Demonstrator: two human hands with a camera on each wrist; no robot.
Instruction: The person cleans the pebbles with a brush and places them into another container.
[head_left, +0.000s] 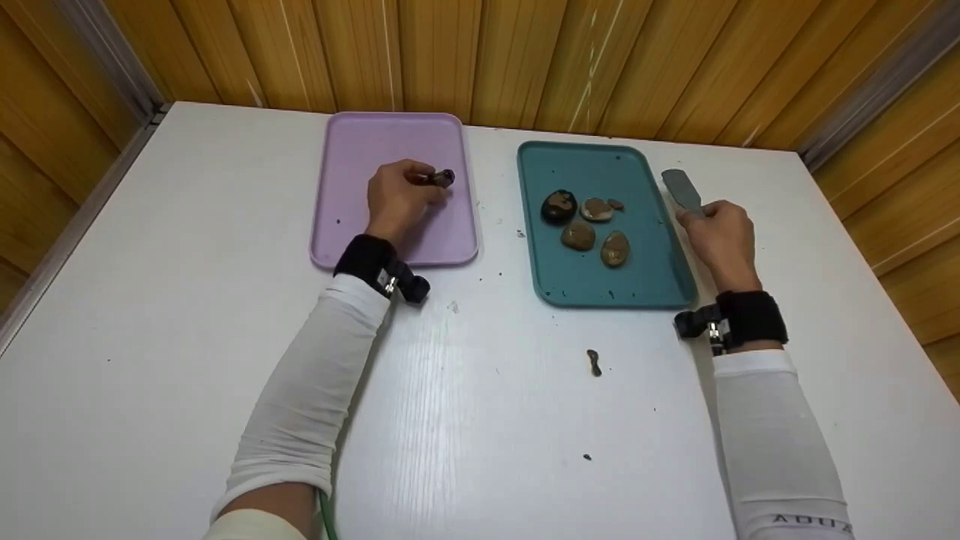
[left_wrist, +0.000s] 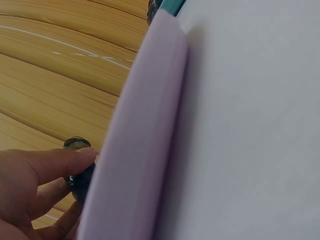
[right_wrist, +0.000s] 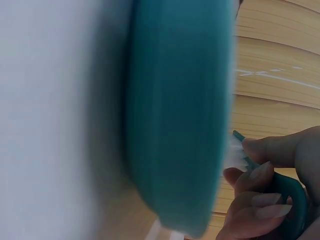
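Over the purple tray (head_left: 352,150), a small dark stone (head_left: 443,178) is pinched between the thumb and fingertips of the left hand (head_left: 397,199), just above the tray's floor near its right rim. From the left wrist view, the stone (left_wrist: 79,175) is seen held by a finger (left_wrist: 60,160) beyond the tray's pale rim (left_wrist: 135,150). Beside the right edge of the teal tray (head_left: 592,289), a brush (head_left: 681,189) is gripped by the right hand (head_left: 720,236), its grey head pointing away from the person. In the right wrist view, curled fingers (right_wrist: 260,200) are wrapped round a teal handle (right_wrist: 280,185) with white bristles, close to the tray's rim (right_wrist: 175,125). Four larger brown and dark stones (head_left: 589,225) and a small fragment are spread in the teal tray. Both trays are set side by side on a white table (head_left: 187,337), which is backed by wooden wall panels (head_left: 480,52). A small dark scrap (head_left: 594,361) is left on the table nearer the person.
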